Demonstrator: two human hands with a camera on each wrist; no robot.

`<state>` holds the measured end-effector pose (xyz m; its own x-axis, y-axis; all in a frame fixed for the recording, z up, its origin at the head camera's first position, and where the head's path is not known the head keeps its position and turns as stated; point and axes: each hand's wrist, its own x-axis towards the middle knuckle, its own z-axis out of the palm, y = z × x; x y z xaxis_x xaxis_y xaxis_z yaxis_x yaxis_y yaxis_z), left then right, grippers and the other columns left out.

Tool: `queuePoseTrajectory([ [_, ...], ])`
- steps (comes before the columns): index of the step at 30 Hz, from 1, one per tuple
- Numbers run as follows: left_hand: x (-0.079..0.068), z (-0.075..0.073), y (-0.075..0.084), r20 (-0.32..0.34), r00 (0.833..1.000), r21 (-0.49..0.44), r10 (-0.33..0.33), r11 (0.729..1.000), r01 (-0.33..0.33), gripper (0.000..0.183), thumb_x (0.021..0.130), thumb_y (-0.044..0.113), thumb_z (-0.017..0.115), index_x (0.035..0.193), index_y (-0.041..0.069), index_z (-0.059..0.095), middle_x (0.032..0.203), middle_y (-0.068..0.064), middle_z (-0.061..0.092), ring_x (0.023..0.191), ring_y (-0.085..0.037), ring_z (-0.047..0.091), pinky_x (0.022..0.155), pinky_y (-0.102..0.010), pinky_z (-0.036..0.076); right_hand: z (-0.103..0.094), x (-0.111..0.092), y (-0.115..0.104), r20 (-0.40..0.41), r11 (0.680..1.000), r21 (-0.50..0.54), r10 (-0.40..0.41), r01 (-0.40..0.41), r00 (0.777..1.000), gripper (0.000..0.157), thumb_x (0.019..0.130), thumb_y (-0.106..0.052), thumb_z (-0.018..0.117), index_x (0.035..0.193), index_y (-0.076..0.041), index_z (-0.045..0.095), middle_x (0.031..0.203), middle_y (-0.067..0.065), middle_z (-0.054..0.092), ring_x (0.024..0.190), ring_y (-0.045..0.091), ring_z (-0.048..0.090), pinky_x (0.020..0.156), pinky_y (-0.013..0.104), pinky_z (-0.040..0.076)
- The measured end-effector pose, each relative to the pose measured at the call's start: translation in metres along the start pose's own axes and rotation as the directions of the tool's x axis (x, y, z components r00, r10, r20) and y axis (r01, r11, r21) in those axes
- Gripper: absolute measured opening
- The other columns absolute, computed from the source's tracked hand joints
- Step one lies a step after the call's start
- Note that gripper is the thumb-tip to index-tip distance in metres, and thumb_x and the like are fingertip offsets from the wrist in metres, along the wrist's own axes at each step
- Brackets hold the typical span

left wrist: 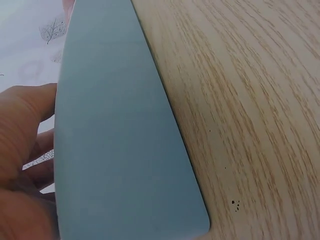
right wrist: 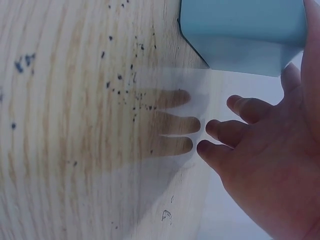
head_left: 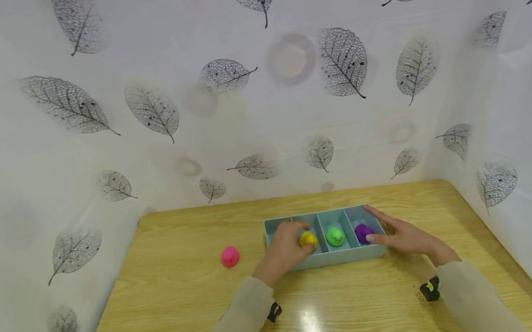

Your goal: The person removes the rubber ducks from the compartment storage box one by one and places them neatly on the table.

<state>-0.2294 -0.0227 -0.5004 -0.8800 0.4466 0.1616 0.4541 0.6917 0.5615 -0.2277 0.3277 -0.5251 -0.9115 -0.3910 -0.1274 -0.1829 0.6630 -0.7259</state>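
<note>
A light blue divided tray sits on the table. Over its left part, my left hand pinches a yellow rubber duck between thumb and fingers, inside the second compartment from the left. One compartment over sits a green duck, and a purple duck occupies the rightmost one. My right hand rests at the tray's right end, thumb over the edge at the purple duck and index finger by the far corner. In the right wrist view its other fingers extend loosely outside the tray, holding nothing.
Left of the tray, a pink duck lies on the wooden table. A white sheet with leaf prints hangs behind the table and along both sides. Small dark specks mark the tabletop near the tray's right end.
</note>
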Motion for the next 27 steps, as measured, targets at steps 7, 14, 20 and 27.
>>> queuePoseTrajectory([
  [7,0.002,0.000,0.001,0.073,0.995,-0.026,-0.066,0.997,0.069,0.046,0.091,0.023,0.084,0.132,0.007,0.070,0.133,-0.009,0.073,0.126,-0.029,0.066,0.110,-0.045,0.053,0.000,0.000,-0.002,-0.002,1.000,-0.005,0.008,-0.008,1.000,0.084,0.105,-0.042,0.063,0.171,-0.028,0.013,0.175,0.025,0.011,0.154,0.061,0.019,0.113,0.085,0.023],
  [14,0.009,0.000,0.000,0.133,0.989,-0.002,-0.065,0.998,0.065,0.047,0.091,0.019,0.083,0.133,0.002,0.069,0.135,-0.013,0.071,0.128,-0.030,0.066,0.110,-0.043,0.054,0.000,0.000,-0.005,-0.003,1.000,0.002,0.007,-0.007,1.000,0.084,0.105,-0.041,0.063,0.171,-0.025,0.013,0.175,0.025,0.011,0.154,0.061,0.018,0.113,0.085,0.023],
  [20,0.013,0.001,-0.001,0.176,0.981,0.010,-0.082,0.997,0.081,0.047,0.090,0.017,0.082,0.134,0.003,0.069,0.137,-0.013,0.070,0.130,-0.030,0.064,0.111,-0.043,0.053,0.000,0.001,-0.005,-0.001,1.000,0.003,0.005,-0.005,1.000,0.084,0.105,-0.041,0.063,0.171,-0.023,0.014,0.175,0.026,0.011,0.154,0.061,0.018,0.113,0.084,0.023],
  [27,0.016,0.002,0.002,0.210,0.971,0.009,-0.117,0.993,0.118,0.049,0.089,0.014,0.084,0.134,0.004,0.069,0.137,-0.012,0.070,0.127,-0.030,0.065,0.106,-0.041,0.056,0.000,-0.001,-0.005,0.000,1.000,0.007,0.015,-0.015,1.000,0.085,0.105,-0.042,0.064,0.171,-0.024,0.014,0.175,0.026,0.010,0.155,0.061,0.016,0.114,0.084,0.022],
])
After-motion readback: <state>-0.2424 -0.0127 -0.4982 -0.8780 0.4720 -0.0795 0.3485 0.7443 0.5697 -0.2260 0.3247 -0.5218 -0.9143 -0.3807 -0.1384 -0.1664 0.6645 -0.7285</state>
